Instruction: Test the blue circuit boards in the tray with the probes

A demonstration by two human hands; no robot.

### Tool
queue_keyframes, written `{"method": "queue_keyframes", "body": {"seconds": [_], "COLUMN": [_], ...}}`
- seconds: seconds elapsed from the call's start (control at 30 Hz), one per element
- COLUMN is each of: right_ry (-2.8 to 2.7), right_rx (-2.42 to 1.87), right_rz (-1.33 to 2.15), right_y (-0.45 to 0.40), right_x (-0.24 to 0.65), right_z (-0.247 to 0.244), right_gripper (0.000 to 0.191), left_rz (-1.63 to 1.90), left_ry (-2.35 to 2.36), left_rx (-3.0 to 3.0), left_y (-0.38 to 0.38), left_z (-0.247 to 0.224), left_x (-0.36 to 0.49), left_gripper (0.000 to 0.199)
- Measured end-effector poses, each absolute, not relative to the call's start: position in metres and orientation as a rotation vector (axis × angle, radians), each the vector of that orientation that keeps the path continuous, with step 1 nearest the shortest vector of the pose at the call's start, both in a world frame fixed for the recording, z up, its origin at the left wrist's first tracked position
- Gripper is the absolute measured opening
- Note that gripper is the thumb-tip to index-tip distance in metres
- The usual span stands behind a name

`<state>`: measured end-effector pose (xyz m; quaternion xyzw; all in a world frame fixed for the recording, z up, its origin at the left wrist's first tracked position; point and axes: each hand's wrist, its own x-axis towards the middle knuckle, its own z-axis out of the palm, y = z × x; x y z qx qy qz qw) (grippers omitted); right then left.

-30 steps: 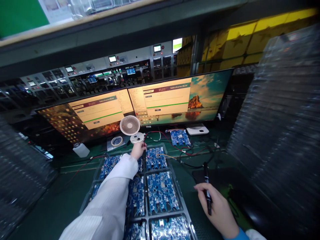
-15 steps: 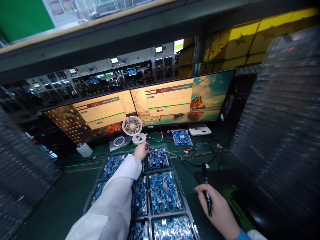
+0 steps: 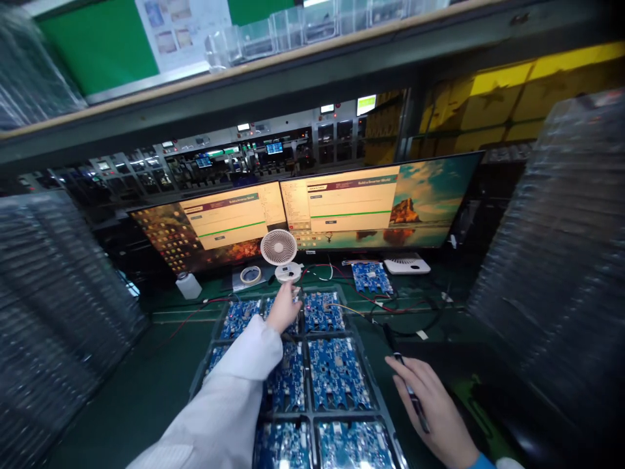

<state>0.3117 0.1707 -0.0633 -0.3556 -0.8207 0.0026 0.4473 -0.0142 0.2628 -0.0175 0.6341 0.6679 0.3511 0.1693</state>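
Left hand [image 3: 283, 308] has dropped onto far circuit boards [image 3: 319, 311], fingers spread; right hand [image 3: 432, 404] grips pen [image 3: 407, 384].

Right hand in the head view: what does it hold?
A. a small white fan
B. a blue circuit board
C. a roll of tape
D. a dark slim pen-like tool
D: the right hand is closed around a dark slim pen-like tool, its tip pointing away over the dark mat.
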Motion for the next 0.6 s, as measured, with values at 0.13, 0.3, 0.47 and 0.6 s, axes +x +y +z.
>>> {"method": "queue_keyframes", "body": {"seconds": [0.13,0.3,0.47,0.6], "right_ry": [-1.825,-1.591,-1.580,-1.658], "right_rx": [-0.966,-1.014,-1.052,-0.890], "right_rz": [0.491,1.158,1.275,1.174], "right_y": [0.146,0.101,0.077,0.090], "right_x": [0.279,0.218,0.183,0.176], "right_z": [-0.037,0.010,0.034,0.052], "right_gripper": [0.026,0.045,0.046,0.043], "left_rz": [0.888,0.583,0.600,0.810], "left_ry": [1.584,1.418,1.227,0.832], "left_rx": [1.967,1.976,1.824,1.331], "left_y": [0.166,0.068,0.034,0.021], "left_z": [0.016,0.035,0.032,0.028], "left_x": [-0.006,0.010,-0.005,-0.028], "left_gripper": [0.049,0.035,0.053,0.056]}}
